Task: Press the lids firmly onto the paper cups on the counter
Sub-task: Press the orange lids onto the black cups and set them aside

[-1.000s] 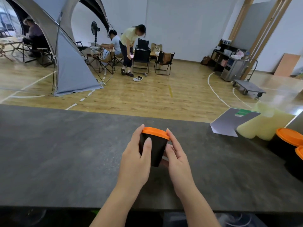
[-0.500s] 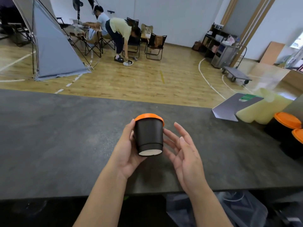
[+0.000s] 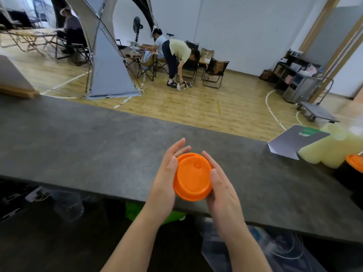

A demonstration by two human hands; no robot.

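An orange lid (image 3: 192,176) is held between the left hand (image 3: 167,173) and the right hand (image 3: 222,185), above the near edge of the table (image 3: 78,146). Both hands are curled around it. The cup under it is hidden. Another lidded cup (image 3: 353,167) stands at the right edge.

orange lid (image 3: 192,176) facing camera, left hand (image 3: 164,174), right hand (image 3: 222,190) cupping it
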